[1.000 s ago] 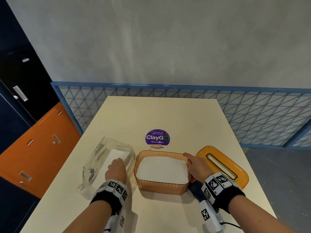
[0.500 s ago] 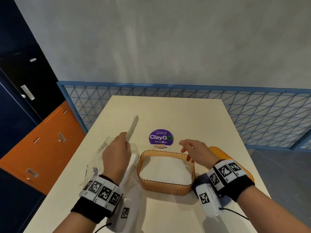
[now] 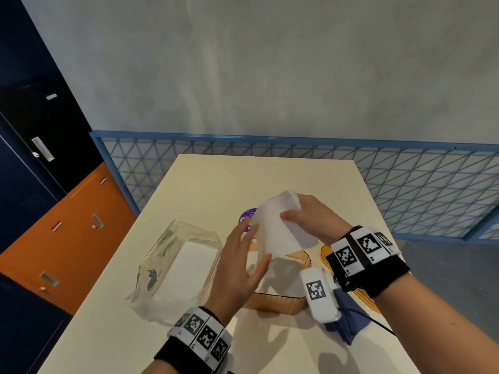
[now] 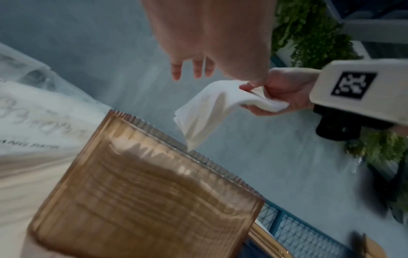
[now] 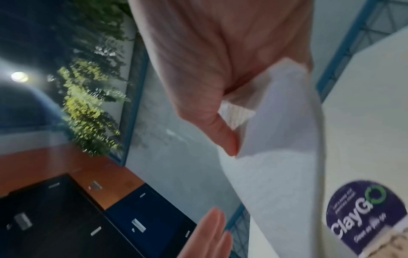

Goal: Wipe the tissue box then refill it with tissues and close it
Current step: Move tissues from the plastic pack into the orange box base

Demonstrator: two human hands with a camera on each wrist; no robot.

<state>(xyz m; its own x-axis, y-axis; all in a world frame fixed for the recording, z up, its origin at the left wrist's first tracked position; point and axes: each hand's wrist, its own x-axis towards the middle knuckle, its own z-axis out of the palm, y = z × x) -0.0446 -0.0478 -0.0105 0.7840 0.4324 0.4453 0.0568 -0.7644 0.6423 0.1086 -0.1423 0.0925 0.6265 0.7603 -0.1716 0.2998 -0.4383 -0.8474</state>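
Note:
My right hand (image 3: 290,211) pinches a stack of white tissues (image 3: 278,230) by its upper corner and holds it in the air over the amber ribbed tissue box (image 3: 275,303). In the right wrist view my thumb (image 5: 220,136) presses on the tissues (image 5: 287,139). My left hand (image 3: 251,247) is open with straight fingers at the stack's lower left edge. The left wrist view shows the tissues (image 4: 205,113) hanging just above the box (image 4: 143,192). The orange slotted lid (image 3: 324,251) lies to the right of the box, mostly hidden by my right wrist.
A clear plastic tissue pack (image 3: 175,265) with white tissues inside lies left of the box. A blue cloth (image 3: 348,322) sits at the box's near right. A purple sticker (image 3: 247,220) is on the cream table (image 3: 243,179). A blue mesh railing (image 3: 405,184) runs behind.
My left hand lifted a stack of tissues out of the clear pack and passed it over. My right hand left the box rim and took the stack.

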